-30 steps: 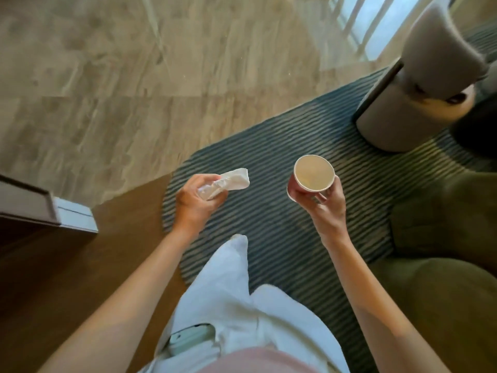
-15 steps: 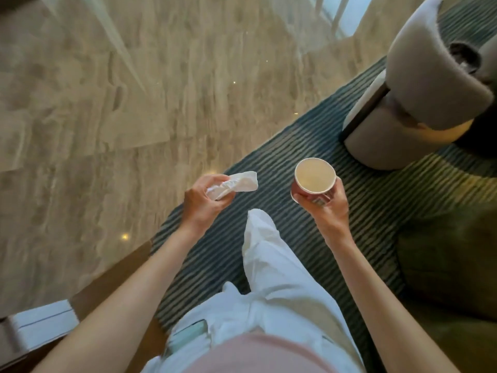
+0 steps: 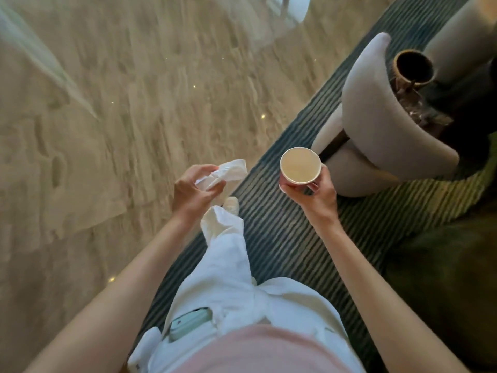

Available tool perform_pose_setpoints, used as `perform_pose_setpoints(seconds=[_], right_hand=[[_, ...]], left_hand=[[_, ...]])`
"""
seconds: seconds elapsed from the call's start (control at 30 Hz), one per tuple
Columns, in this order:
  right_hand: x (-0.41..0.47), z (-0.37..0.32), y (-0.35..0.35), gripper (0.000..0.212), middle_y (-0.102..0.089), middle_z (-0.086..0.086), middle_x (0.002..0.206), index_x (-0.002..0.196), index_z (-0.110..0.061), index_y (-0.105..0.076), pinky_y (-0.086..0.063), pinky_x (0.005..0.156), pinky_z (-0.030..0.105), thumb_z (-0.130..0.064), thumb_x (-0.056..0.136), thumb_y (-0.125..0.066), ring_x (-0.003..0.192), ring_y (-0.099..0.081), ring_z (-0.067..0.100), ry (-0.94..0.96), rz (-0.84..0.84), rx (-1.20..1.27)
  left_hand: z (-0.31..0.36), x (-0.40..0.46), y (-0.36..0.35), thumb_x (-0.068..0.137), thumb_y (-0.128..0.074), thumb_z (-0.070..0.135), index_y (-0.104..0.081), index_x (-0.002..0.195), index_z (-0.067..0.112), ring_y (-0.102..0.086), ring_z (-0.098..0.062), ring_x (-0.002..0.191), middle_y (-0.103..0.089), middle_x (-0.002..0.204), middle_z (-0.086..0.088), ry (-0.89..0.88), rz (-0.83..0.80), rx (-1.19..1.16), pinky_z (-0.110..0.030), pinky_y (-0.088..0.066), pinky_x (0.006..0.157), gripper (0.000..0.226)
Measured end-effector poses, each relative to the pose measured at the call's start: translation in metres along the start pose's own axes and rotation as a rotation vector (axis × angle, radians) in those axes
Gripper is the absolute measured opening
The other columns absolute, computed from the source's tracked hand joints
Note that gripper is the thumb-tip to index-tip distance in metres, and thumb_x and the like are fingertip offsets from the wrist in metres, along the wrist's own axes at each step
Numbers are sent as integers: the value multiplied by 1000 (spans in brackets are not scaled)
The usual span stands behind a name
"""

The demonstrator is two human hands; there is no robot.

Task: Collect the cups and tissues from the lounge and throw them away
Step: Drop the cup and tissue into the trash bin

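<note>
The left hand pinches a crumpled white tissue between thumb and curled fingers; most of the tissue sticks out past the fingertips, up and to the right of the grip. The right hand grips a paper cup from below and from the side, fingers wrapped round its wall, so that the cup stands upright above the palm with its round mouth facing the camera; the inside looks pale and bare. Cup and tissue are held apart, the cup to the right of the tissue and at nearly the same height. Beneath the left hand lies a polished beige stone floor; beneath the right hand runs a dark striped rug, whose edge passes between the two grips. Just beyond the cup, further right, stands a pale rounded armchair on the rug, with a dark round vessel behind it. Below the hands, white trousers show, with a pale green phone in the pocket under the left forearm.
</note>
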State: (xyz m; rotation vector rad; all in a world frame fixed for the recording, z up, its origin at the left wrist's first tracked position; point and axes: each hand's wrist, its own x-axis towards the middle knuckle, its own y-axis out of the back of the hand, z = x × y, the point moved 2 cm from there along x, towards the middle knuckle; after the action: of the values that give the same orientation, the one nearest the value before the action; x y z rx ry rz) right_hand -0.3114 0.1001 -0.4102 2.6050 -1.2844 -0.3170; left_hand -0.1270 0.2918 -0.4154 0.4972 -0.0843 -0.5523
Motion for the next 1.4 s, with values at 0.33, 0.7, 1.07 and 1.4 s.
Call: perform_pose_setpoints(seconds=[0.33, 0.7, 1.07, 1.4], right_hand=[[232, -19, -11, 64, -63, -17, 75, 119, -23, -49, -52, 87, 27, -12, 68, -85, 74, -61, 0, -96, 191, 5], [503, -25, 48, 65, -61, -22, 89, 115, -21, -49, -49, 81, 11, -8, 64, -87, 84, -62, -8, -133, 347, 60], [730, -27, 146, 66, -58, -14, 107, 119, -14, -46, -48, 88, 16, 6, 67, -80, 94, -59, -11, -206, 568, 251], [884, 4, 211, 64, -64, -15, 111, 110, -41, -52, -52, 85, 27, -12, 62, -84, 103, -63, 6, -278, 944, 359]], left_hand=[[61, 283, -66, 71, -82, 19, -72, 97, 18, -62, -3, 83, -69, 95, 4, -169, -127, 67, -5, -43, 72, 29], [147, 539, -217, 70, -81, 14, -72, 96, 12, -61, -7, 80, -69, 93, -1, -269, -238, 47, -11, -43, 71, 28], [250, 755, -377, 71, -80, 24, -69, 99, 24, -61, 5, 84, -67, 95, 8, -389, -426, 28, -9, -44, 76, 30], [356, 929, -572, 69, -79, 9, -70, 93, 21, -58, 9, 80, -67, 92, 12, -491, -771, -27, -3, -41, 69, 29]])
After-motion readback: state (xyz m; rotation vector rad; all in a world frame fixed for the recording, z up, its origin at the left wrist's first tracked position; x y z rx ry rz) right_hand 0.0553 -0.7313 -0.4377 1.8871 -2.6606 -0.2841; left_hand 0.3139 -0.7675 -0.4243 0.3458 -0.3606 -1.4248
